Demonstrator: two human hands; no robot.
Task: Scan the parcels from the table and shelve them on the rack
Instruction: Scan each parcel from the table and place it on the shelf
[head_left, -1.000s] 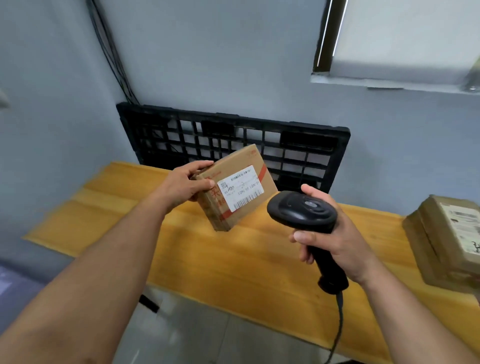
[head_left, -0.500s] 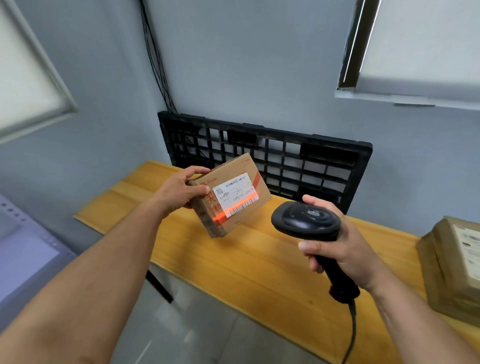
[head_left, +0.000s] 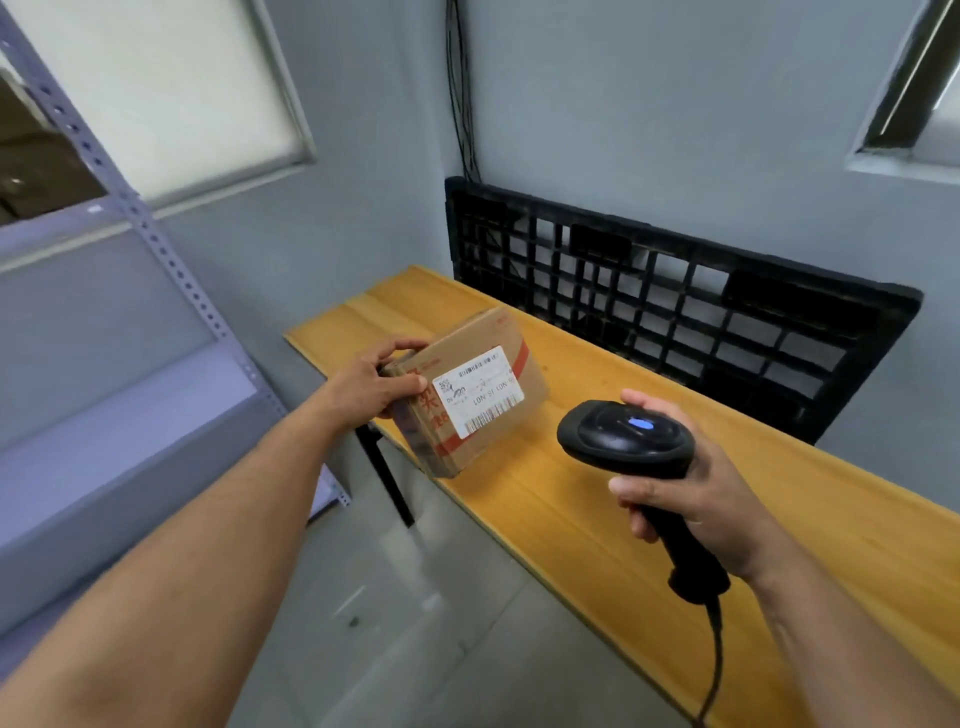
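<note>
Left hand (head_left: 374, 387) is gripping the parcel (head_left: 467, 389) by its left end, thumb on the top face and fingers curled round the far edge. The parcel is tilting, label (head_left: 480, 397) facing up, near corner hanging past the table (head_left: 571, 545) front edge at its left end; can't tell if it's touching the wood. Right hand (head_left: 696, 499) is wrapping the scanner (head_left: 626, 439) handle, head pointing at the parcel, blue light glowing on top, a gap of tabletop showing between them. Its cable (head_left: 716, 654) is dropping off the front edge. A black pallet (head_left: 675, 312) is leaning along the back edge. The rack (head_left: 130, 374) is standing to the left, with grey floor (head_left: 395, 623) showing between rack and table.
</note>
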